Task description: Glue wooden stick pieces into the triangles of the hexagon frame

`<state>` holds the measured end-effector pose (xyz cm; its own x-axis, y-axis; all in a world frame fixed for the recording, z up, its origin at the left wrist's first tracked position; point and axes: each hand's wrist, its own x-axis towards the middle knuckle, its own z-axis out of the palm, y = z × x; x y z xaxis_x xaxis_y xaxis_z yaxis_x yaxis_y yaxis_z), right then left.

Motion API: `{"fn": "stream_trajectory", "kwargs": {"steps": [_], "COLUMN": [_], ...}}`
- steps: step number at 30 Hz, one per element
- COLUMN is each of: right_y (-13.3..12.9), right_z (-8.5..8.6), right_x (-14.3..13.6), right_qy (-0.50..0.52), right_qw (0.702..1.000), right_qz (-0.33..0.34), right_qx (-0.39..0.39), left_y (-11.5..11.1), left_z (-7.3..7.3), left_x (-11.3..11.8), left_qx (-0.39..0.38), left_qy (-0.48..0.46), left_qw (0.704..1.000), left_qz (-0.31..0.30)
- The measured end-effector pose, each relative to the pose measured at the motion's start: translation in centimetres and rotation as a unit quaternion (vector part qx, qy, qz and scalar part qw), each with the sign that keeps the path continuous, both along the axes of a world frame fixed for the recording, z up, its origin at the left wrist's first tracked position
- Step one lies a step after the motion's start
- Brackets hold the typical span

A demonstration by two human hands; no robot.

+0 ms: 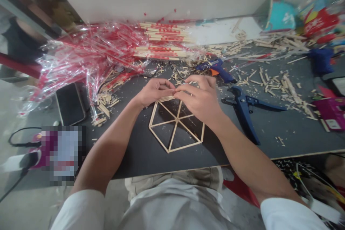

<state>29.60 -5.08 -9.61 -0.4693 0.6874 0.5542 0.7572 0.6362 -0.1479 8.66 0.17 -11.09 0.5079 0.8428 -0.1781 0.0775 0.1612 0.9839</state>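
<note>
A hexagonal frame of thin wooden sticks, with spokes meeting in the middle, lies on the dark table in front of me. At its far side, my left hand and my right hand come together with their fingertips almost touching. Both hands are closed in a pinch along the wooden sticks of that far edge, and those of the right hand partly hide it. Just beyond the hands rests a blue glue gun. Blue-handled cutters lie to the right of my right forearm.
Red-printed plastic wrappers heap up at the back left, beside packaged chopsticks. Cut stick pieces scatter across the right. A phone lies at left, near a plugged-in charger. A teal container stands at the back right.
</note>
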Motion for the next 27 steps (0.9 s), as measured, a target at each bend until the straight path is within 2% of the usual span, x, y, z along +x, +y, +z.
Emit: {"fn": "stream_trajectory", "kwargs": {"steps": [7, 15, 20, 24, 27], "right_y": [0.1, 0.5, 0.6, 0.7, 0.8], "right_z": [0.0, -0.3, -0.3, -0.6, -1.0], "right_x": [0.6, 1.5, 1.4, 1.3, 1.1], "right_qy": [-0.014, -0.044, -0.043, -0.040, -0.033], "right_qw": [1.000, 0.999, 0.998, 0.998, 0.997], "right_qz": [0.012, 0.006, 0.027, 0.045, 0.063], "right_qx": [0.001, 0.015, 0.021, 0.008, 0.002], "left_y": [0.0, 0.8, 1.2, 1.5, 1.6], "left_z": [0.2, -0.7, -1.5, -2.0, -2.3], "left_x": [0.0, -0.5, -0.7, -1.0, -1.2], "left_qx": [-0.017, -0.029, 0.011, 0.052, 0.055], "left_qy": [-0.029, -0.209, -0.206, -0.198, -0.198], "left_qw": [0.999, 0.968, 0.962, 0.963, 0.964], "left_qz": [0.013, 0.135, 0.179, 0.178, 0.170]}}
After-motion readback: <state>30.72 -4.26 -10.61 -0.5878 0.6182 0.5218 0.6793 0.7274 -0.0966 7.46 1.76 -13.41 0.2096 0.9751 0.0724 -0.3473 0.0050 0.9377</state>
